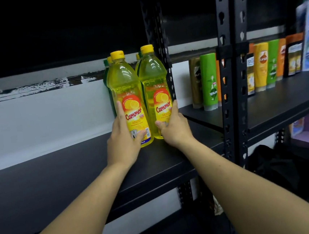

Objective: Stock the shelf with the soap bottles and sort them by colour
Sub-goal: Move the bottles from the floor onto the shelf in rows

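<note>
Curled round the lower label of the left yellow bottle [126,85], left hand [122,138]; clasping the right yellow bottle [152,75] just beside at 3 o'clock, right hand [173,128]. Both upright on the black shelf [61,173]. Behind at 12 o'clock, green bottles [107,78]. Well apart at 3 o'clock, shampoo bottles [209,81].

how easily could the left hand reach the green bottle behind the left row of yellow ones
Probably not straight on: the left hand grips the front yellow bottle, and yellow bottles stand before the green bottle. Bare shelf beside the row may allow a side reach.
</note>
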### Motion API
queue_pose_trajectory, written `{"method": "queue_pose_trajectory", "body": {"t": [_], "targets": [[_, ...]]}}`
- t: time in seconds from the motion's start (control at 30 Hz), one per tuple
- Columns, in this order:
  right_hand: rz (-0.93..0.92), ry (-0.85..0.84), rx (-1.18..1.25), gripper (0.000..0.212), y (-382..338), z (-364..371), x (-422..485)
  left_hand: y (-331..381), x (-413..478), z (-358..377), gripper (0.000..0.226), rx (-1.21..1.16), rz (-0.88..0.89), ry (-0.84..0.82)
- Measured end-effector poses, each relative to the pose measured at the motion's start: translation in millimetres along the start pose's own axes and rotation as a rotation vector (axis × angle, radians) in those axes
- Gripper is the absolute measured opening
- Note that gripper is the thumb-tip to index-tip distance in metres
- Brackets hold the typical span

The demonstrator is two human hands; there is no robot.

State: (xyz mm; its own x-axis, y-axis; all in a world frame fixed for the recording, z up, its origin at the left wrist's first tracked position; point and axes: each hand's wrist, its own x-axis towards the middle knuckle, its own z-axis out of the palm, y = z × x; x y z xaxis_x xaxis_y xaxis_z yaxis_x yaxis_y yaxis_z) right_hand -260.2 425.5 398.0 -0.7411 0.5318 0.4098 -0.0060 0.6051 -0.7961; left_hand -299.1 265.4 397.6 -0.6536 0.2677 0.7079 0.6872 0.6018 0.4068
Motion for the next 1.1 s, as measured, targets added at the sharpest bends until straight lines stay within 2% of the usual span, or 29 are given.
{"method": "queue_pose_trajectory", "body": {"t": [0.23, 0.33, 0.67, 0.73, 0.87, 1.1], "targets": [[0.004, -0.093, 0.030, 0.100, -2.9, -8.9, -2.0, -0.7, -1.5, -2.6, 0.121, -0.084, -0.058, -0.032], [0.011, -0.102, 0.030, 0.114, -3.0, -10.1, -4.4, -3.0, -0.1, -1.5, 0.121, -0.129, -0.139, -0.060], [-0.022, 0.034, -0.032, 0.114, -3.8, -4.1, -5.0, -16.9, 5.6, 5.0, 0.120, -0.189, -0.214, -0.095], [-0.031, 0.016, -0.059, 0.113, -3.8, -3.6, -4.9, -18.0, 5.2, 5.1, 0.115, -0.205, -0.211, -0.093], [-0.030, -0.025, -0.089, 0.110, -4.3, -2.1, -4.7, -18.7, 4.3, 3.9, 0.085, -0.206, -0.152, -0.082], [-0.025, -0.050, -0.123, 0.110, -7.6, -1.1, -5.4, -16.4, 4.4, 3.1, 0.094, -0.194, -0.112, -0.052]]}}
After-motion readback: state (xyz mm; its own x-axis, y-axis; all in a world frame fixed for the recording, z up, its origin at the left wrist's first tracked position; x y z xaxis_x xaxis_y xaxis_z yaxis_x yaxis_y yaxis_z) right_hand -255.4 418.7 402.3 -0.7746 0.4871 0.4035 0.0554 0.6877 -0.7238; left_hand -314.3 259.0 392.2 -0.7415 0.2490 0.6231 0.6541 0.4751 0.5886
